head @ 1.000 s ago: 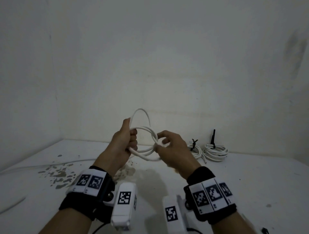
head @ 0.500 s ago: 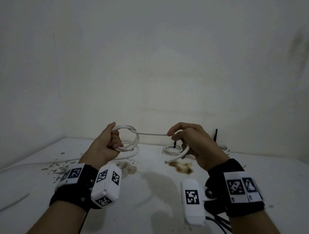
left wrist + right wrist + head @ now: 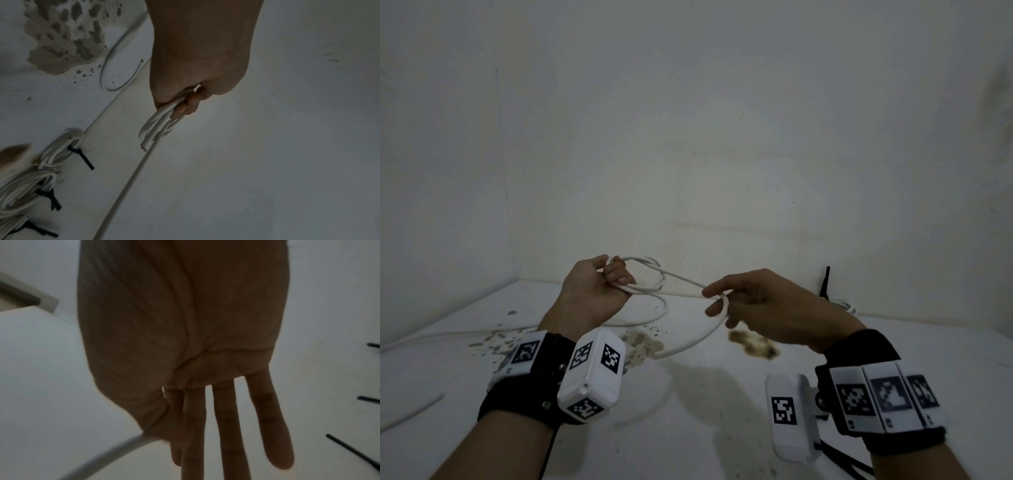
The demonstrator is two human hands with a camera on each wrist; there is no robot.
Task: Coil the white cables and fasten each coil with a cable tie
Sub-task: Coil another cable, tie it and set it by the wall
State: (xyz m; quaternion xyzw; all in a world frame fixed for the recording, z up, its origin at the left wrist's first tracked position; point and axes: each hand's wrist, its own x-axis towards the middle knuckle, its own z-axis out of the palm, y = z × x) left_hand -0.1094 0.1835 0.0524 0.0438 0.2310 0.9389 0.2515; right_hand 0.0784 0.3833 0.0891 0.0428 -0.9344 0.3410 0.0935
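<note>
A white cable (image 3: 681, 275) is hanging in loose loops above the table while three finished coils (image 3: 59, 151), each bound with a black cable tie (image 3: 81, 156), are lying beside the wall.

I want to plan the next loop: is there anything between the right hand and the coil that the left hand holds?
Nothing visible. Only the white cable itself spans the open gap from the right hand to the coil gripped by the left hand.
</note>
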